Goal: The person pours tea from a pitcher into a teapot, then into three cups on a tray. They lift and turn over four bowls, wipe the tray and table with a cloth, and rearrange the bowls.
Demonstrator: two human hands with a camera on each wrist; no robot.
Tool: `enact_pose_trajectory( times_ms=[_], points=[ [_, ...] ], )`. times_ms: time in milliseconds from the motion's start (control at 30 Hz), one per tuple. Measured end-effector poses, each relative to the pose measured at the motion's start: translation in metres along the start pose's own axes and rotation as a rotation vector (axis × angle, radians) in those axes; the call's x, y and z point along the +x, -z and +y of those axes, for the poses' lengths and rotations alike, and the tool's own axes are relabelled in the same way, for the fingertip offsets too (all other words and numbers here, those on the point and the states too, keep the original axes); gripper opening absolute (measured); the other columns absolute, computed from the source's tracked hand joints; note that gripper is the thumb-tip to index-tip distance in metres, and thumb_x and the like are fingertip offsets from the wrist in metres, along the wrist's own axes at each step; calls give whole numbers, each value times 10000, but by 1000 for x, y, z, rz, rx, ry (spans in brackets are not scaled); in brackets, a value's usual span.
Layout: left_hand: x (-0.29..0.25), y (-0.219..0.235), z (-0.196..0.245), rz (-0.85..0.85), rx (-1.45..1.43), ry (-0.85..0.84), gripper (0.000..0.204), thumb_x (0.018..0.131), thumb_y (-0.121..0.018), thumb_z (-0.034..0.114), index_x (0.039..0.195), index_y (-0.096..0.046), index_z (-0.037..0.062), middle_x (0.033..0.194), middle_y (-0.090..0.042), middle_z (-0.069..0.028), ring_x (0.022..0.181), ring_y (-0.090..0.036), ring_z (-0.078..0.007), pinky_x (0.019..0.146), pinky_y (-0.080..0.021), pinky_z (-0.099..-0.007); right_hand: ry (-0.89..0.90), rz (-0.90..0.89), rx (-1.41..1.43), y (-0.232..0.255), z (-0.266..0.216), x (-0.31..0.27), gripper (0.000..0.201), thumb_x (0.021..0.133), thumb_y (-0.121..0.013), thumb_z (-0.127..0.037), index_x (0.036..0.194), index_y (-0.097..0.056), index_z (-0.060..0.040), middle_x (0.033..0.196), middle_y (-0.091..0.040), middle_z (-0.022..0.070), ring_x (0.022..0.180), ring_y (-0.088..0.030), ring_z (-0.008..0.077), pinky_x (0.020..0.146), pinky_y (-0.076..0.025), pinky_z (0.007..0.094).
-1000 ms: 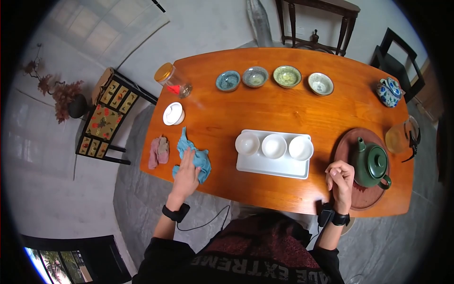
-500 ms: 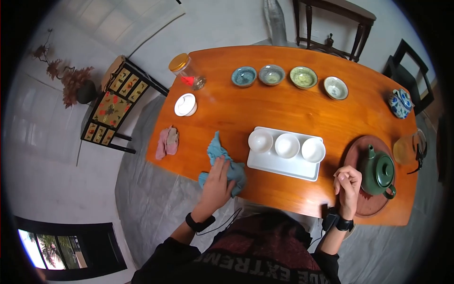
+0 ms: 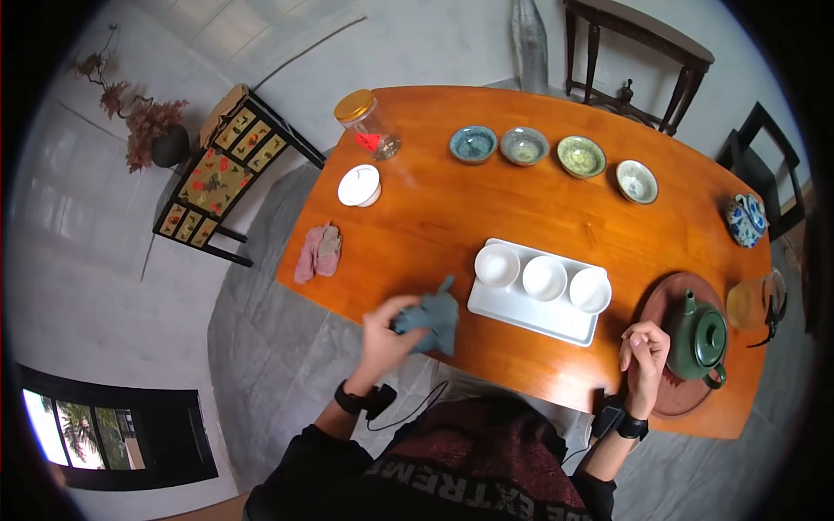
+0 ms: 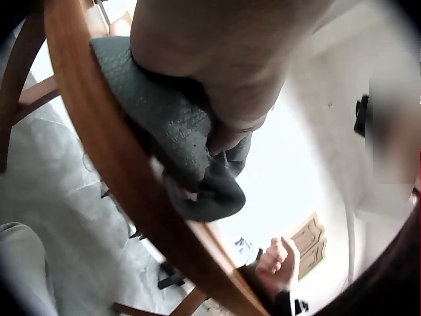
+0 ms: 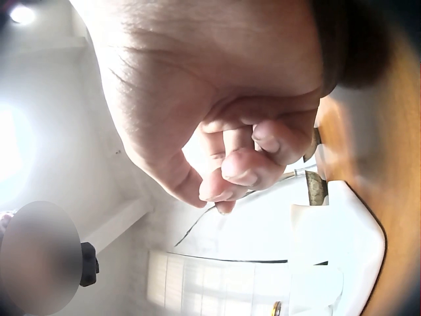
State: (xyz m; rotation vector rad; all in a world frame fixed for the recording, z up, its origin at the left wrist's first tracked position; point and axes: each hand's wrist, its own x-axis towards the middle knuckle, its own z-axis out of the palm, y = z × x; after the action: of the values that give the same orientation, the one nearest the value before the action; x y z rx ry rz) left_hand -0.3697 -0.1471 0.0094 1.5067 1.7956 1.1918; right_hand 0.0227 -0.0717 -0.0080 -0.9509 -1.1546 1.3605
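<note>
A crumpled blue-grey cloth (image 3: 433, 321) is gripped in my left hand (image 3: 389, 337), near the front edge of the table. In the left wrist view the cloth (image 4: 164, 125) bunches under the fingers, and a fold hangs by the wooden edge. My right hand (image 3: 645, 352) holds nothing; its fingers (image 5: 247, 168) curl loosely. It hovers by the round brown tray (image 3: 665, 395), which bears a green teapot (image 3: 698, 334). Between the hands lies a white tray (image 3: 534, 323) with three white cups, one being this left cup (image 3: 498, 266).
A folded pink cloth (image 3: 318, 253) lies at the table's left end, below a white lidded bowl (image 3: 360, 186) and a gold-lidded jar (image 3: 369, 126). Several glazed bowls, including a green one (image 3: 581, 157), line the far side. A blue-and-white pot (image 3: 745, 219) and glass pitcher (image 3: 751, 304) stand right.
My left hand lay flat on the cloth, slid it right along the table, and now has its fingers bunched round it. The right hand keeps its place beside the teapot tray.
</note>
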Motion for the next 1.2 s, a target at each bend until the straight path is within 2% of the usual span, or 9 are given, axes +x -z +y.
enact_pose_trajectory(
  times_ms=[200, 300, 367, 467, 633, 733, 900, 1067, 1200],
  points=[
    [36, 62, 18, 292, -32, -1, 354, 774, -717, 22, 1108, -608, -26, 890, -677, -49, 793, -623, -96, 722, -510, -249, -48, 20, 53, -2, -6, -2, 158, 899, -599, -83, 815, -599, 50, 658, -568, 42, 455, -424, 48, 433, -314, 197],
    [48, 77, 11, 170, 346, 65, 412, 792, -694, 61, 1179, -589, -32, 1033, -687, -148, 895, -669, -223, 820, -522, -322, -50, 13, 46, -5, -8, -2, 138, 895, -592, -64, 813, -605, 47, 551, -507, 7, 452, -417, 43, 436, -285, 194],
    [54, 71, 6, 45, 734, -69, 472, 800, -681, 93, 1244, -567, -17, 1177, -632, -227, 1068, -626, -360, 939, -482, -396, -63, 18, 41, -6, -10, -2, 133, 893, -591, -60, 814, -608, 46, 540, -500, 3, 452, -416, 42, 437, -283, 194],
    [69, 58, 16, 104, 831, -216, 522, 774, -709, 63, 1267, -559, -20, 1240, -602, -232, 1187, -559, -392, 998, -448, -392, -78, 27, 25, -7, -12, -1, 119, 892, -590, -51, 819, -617, 38, 523, -488, -8, 453, -413, 40, 439, -281, 197],
    [129, 31, 53, -164, 560, -342, 383, 790, -718, 117, 1141, -623, -5, 1179, -633, -202, 1127, -594, -358, 940, -481, -399, -82, -6, 12, -8, -12, -1, 124, 903, -602, -79, 842, -624, 27, 527, -492, -16, 461, -404, 35, 443, -282, 205],
    [187, 3, 52, -314, 423, -224, 413, 796, -732, 153, 1164, -615, 6, 1132, -643, -180, 1092, -601, -350, 938, -479, -391, -86, -9, 21, -8, -13, -1, 126, 908, -595, -78, 844, -624, 27, 529, -491, -13, 465, -405, 36, 445, -287, 206],
    [284, -45, 35, -373, 581, -390, 767, 731, -807, 316, 1359, -479, 24, 1361, -499, -202, 1274, -479, -343, 1060, -398, -399, -77, 6, 22, -6, -11, -1, 121, 908, -595, -74, 835, -622, 19, 531, -491, -13, 463, -412, 41, 444, -292, 208],
    [332, -84, 29, -530, 863, -179, 1196, 561, -859, 471, 1501, -255, 45, 1537, -222, -266, 1412, -250, -431, 1138, -297, -450, -74, 24, 21, -6, -10, 1, 123, 906, -599, -79, 837, -620, 20, 525, -490, -14, 460, -418, 42, 442, -293, 206],
    [343, -91, 26, -620, 841, -176, 1118, 571, -851, 433, 1475, -322, 43, 1488, -320, -264, 1378, -328, -405, 1115, -341, -426, -76, 35, 19, -6, -10, 0, 117, 902, -596, -75, 844, -624, 22, 522, -497, -8, 451, -423, 41, 433, -291, 200]
  ],
)
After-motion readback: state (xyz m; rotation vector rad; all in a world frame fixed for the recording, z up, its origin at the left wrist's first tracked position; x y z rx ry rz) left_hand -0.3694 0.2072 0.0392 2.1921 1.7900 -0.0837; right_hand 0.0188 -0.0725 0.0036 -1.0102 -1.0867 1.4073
